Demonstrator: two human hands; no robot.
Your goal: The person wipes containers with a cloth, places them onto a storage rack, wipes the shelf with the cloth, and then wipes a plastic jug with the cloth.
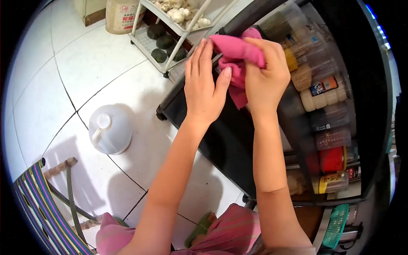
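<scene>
A pink cloth (238, 53) is bunched in my right hand (268, 72), whose fingers are wrapped round it. Part of the cloth hangs down in front of the black cabinet (229, 144). My left hand (204, 85) is at the cabinet's upper left edge, just left of the cloth. Its fingers are stretched out and the thumb stands apart. Whether the left fingertips touch the cloth is hard to make out. Behind the cabinet's see-through front stand several jars and containers, among them a cream-coloured jar (325, 97) with a dark label.
A white rack (187, 32) holds garlic bulbs (180, 15) above and dark green round vegetables (165, 41) below. Beside it stands a labelled bucket (123, 17). A translucent jug (110, 129) and a striped folding stool (38, 212) are on the tiled floor. A teal basket (335, 225) is lower right.
</scene>
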